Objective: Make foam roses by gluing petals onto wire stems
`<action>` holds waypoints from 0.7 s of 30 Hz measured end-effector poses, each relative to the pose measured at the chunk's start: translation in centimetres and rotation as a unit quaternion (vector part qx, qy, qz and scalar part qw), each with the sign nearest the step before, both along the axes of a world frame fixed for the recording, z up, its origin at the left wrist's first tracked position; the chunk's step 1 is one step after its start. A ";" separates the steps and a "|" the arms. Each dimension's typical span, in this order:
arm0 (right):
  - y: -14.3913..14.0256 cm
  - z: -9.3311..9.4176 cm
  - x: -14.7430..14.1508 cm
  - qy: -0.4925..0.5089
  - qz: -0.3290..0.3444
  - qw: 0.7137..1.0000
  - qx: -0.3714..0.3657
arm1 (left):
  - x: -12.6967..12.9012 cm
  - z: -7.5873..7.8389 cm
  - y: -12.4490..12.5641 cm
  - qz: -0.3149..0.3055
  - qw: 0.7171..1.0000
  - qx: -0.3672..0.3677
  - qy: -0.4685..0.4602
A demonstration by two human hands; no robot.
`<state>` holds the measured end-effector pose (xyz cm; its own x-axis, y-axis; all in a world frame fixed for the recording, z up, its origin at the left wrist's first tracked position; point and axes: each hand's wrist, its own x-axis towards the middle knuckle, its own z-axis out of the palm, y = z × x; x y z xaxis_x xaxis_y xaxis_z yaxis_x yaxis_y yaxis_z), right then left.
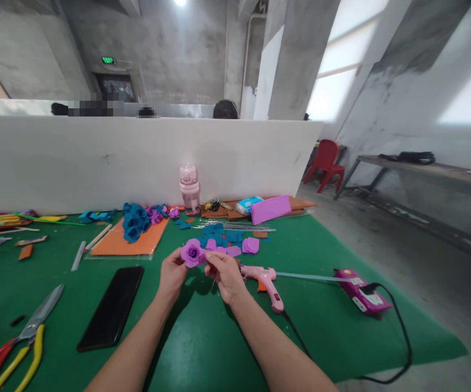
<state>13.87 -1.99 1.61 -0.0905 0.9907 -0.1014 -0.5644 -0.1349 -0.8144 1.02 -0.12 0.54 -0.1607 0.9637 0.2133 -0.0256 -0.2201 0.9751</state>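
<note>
A purple craft-foam flower [193, 253] with layered petals is held up above the green table by both hands. My left hand [172, 272] pinches it from the left side. My right hand [225, 272] has its thumb and fingers closed at the flower's right edge, on what looks like a petal. Behind the hands lie loose purple petals [250, 245] and blue foam pieces [214, 235]. Just right of my right hand rests a pink hot glue gun [265, 280], with a clear glue stick [309, 276] sticking out of its back.
Scissors [35, 326] and a black phone [110, 307] lie at the left. Blue flowers [134, 222] sit on an orange sheet [127, 246]. A pink bottle [189, 189] stands against the white partition [137, 163]. A black cord runs from a purple box [361, 292] at the right.
</note>
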 end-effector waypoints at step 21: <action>0.0 0.3 -0.1 -0.008 0.022 1.000 0.004 | 0.2 0.1 0.1 -0.004 0.999 -0.042 0.009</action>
<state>13.75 -1.95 1.88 -0.1333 0.9864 -0.0961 -0.5454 -0.1540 -0.8239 1.21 -0.04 0.68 -0.1502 0.9794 0.1353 -0.0092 -0.1382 0.9904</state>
